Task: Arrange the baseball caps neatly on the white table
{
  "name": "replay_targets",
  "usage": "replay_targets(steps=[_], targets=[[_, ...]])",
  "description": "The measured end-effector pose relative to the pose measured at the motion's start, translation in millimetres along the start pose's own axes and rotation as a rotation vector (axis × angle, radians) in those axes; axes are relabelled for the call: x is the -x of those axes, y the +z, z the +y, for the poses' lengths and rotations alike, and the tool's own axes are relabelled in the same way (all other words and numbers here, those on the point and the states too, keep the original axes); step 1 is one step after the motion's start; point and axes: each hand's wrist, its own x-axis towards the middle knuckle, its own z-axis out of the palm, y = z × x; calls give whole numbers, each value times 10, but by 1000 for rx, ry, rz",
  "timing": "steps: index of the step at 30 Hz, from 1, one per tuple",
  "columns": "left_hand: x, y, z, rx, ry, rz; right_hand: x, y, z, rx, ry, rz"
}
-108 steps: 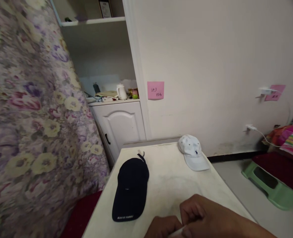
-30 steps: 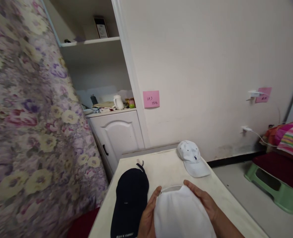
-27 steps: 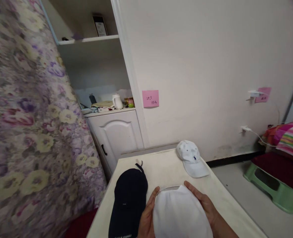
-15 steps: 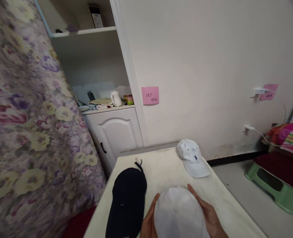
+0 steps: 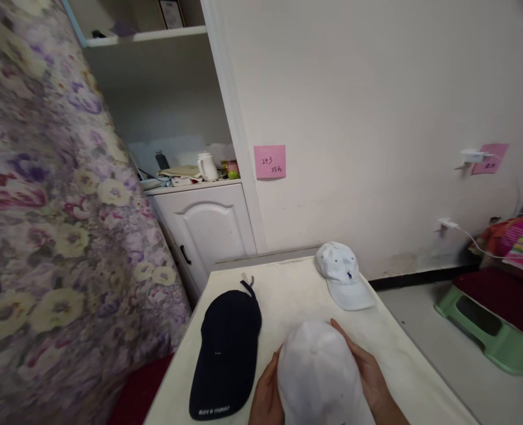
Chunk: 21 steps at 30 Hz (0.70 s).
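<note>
A white baseball cap (image 5: 321,375) is at the near edge of the view, its crown facing up. My left hand (image 5: 267,392) holds it along the left side, fingers partly hidden by the fabric. On the right side my right hand (image 5: 368,375) grips the same cap, its fingertips pointing away from me. Left of my hands a dark navy cap (image 5: 228,351) lies flat, with white lettering on its brim and a strap at the far end. A pale blue-white cap (image 5: 342,276) with a small dark emblem rests at the far right corner of the table.
All three caps are over a table with a cream cloth (image 5: 283,283), close to a wall. A floral curtain (image 5: 66,224) hangs at left beside a white cabinet (image 5: 208,230). Right of the table is a green stool (image 5: 483,327). Chargers with cables (image 5: 450,224) stick out of the wall.
The view has tipped slightly downward, so the navy cap's brim lettering now shows. Both hands still hold the white cap, which appears turned or tilted a little.
</note>
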Motion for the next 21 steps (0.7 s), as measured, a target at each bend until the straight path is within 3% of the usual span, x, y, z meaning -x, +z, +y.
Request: replay_targets(steps=[6, 13, 21], targets=[[54, -31, -77, 36, -142, -28, 93, -23, -35, 90, 3, 20], [352, -48, -79, 88, -246, -75, 429, -185, 27, 211, -100, 137], [494, 87, -173, 60, -152, -63, 1075, -424, 74, 408, -176, 339]])
